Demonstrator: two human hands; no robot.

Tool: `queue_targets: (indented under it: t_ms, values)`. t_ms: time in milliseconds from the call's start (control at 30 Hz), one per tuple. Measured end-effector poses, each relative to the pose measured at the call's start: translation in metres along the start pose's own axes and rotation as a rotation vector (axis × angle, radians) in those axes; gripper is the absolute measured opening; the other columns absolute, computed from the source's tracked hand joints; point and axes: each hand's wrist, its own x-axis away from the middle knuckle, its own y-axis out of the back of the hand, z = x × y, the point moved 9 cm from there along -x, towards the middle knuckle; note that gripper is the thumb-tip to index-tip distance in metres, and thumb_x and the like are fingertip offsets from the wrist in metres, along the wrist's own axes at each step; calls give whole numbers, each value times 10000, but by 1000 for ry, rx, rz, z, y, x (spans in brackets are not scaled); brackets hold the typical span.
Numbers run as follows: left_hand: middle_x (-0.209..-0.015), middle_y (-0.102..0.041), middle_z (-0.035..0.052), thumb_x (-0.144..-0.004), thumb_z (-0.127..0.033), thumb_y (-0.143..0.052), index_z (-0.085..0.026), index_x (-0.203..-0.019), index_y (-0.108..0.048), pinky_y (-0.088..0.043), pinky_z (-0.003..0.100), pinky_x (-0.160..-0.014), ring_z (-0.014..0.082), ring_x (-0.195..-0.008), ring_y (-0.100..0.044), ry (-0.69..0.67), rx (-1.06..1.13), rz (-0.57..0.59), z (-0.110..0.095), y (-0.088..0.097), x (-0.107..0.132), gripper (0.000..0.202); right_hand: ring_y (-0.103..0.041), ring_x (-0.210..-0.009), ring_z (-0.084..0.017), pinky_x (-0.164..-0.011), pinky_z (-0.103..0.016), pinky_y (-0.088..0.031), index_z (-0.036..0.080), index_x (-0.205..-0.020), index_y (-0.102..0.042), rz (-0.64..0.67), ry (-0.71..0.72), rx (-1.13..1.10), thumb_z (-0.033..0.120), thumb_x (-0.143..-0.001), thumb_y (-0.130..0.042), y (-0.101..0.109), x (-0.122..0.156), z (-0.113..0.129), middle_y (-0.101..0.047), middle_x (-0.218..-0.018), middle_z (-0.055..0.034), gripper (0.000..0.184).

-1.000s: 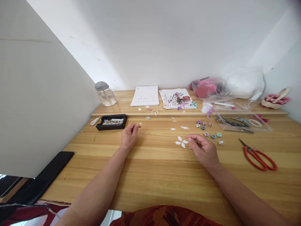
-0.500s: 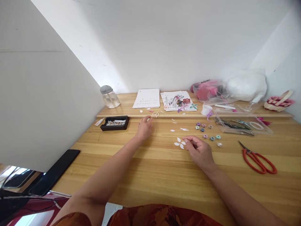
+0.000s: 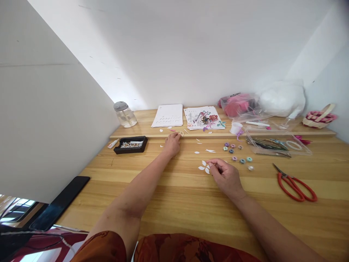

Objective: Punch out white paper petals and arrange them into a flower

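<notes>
My left hand (image 3: pixel 172 144) reaches to the shelf step, its bent fingers closed on a small cream looped outline (image 3: pixel 181 134) that they partly cover. Near the middle of the table, several white paper petals (image 3: pixel 203 167) lie in a flower shape. Thumb and forefinger of my right hand (image 3: pixel 225 177) pinch together at the flower's right side, touching or almost touching a petal; whatever is between them is too small to make out. Behind the flower lie a loose white petal (image 3: pixel 196 152) and a forked white paper scrap (image 3: pixel 210 150).
Red-handled scissors (image 3: pixel 297 187) lie at right, near small thread bobbins (image 3: pixel 242 161) and a clear tool box (image 3: pixel 278 141). At left are a black bead tray (image 3: pixel 131 145), a glue tube (image 3: pixel 112 143) and a lidded jar (image 3: pixel 125 114). Paper sheets (image 3: pixel 167 115) lie on the raised shelf.
My left hand has moved forward and right onto the cream looped outline. A small white scrap now shows left of it. My right hand stays by the flower; the view has shifted slightly.
</notes>
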Motion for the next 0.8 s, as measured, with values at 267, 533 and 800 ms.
queue_targets:
  t_ms: [267,533,800]
  values:
    - [-1466,-421,139,-841,-71,-446,-207,-1362,-480,-357,505,-1084,298,-1340,-395,19,-41,-32,-1,3,2,540,-487,-533,-137,-525,-245,-365,188,-899,-705,-2,8,-14,384,-904,-567,0,1,0,-614,-616,6,240]
    - [-1572,-263,131,-844,-306,-595,-148,-1387,-436,-308,476,-1137,328,-1388,-330,-55,-63,15,-12,-2,-6,587,-499,-548,-137,-529,-245,-376,190,-919,-708,10,-5,-16,380,-907,-562,-2,1,-2,-644,-666,-3,240]
    - [-1523,-378,119,-936,-436,-459,-158,-1398,-439,-265,449,-1156,293,-1370,-370,-102,-115,79,-16,-6,-12,539,-520,-553,-142,-528,-247,-380,191,-922,-714,19,-3,-19,382,-907,-559,-3,2,5,-657,-675,-8,247]
